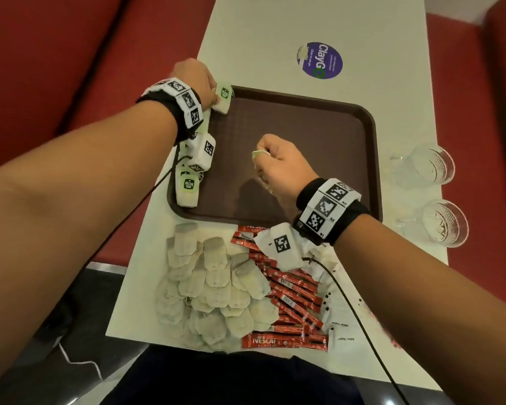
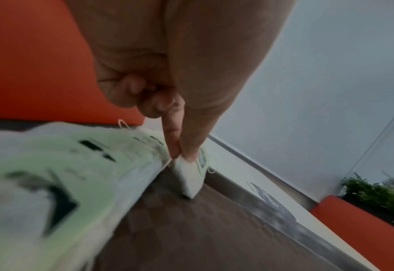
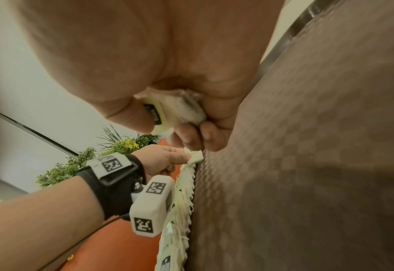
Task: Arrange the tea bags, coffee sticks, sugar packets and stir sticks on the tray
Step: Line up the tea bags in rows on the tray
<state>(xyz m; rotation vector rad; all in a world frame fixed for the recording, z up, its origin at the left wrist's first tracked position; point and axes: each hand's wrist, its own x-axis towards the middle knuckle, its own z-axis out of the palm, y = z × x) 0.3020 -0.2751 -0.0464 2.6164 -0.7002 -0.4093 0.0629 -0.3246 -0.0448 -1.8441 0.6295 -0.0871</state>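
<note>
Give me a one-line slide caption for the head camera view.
Left hand sets a tea bag at the tray's far-left corner; right hand holds another.

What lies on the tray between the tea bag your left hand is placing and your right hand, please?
Only bare brown tray: the head view shows nothing between the tea bag pinched by the left hand and the right hand.

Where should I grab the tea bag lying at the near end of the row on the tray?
Probably pinch the near tea bag at its bottom paper edge, coming from above. It lies flat against the tray rim, so only the top and near edge are free.
</note>
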